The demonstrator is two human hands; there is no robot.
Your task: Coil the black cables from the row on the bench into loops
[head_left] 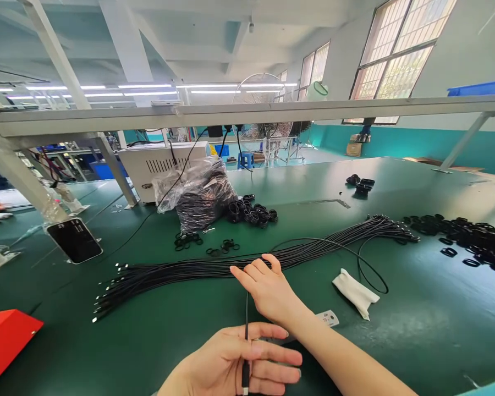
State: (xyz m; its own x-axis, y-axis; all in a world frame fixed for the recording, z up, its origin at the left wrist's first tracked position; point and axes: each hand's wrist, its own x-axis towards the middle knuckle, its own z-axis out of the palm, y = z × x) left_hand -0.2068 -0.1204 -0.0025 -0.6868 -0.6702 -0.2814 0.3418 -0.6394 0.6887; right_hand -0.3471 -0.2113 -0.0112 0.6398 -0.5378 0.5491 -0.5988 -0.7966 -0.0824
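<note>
One black cable [246, 313] in left hand [231, 360]

The left fingers [268, 352] grip a cable [246, 313] that runs up between them. Ahead of them, the right fingers [247, 278] rest on a bundle of cables [181, 269] lying across the surface [416, 341]. Right of those fingers lie a cloth [355, 293] and a label [327, 318]; behind the bundle sit rings [251, 213] and a plastic bag [198, 192]; far left of the fingers sits a box [6, 344].
</note>
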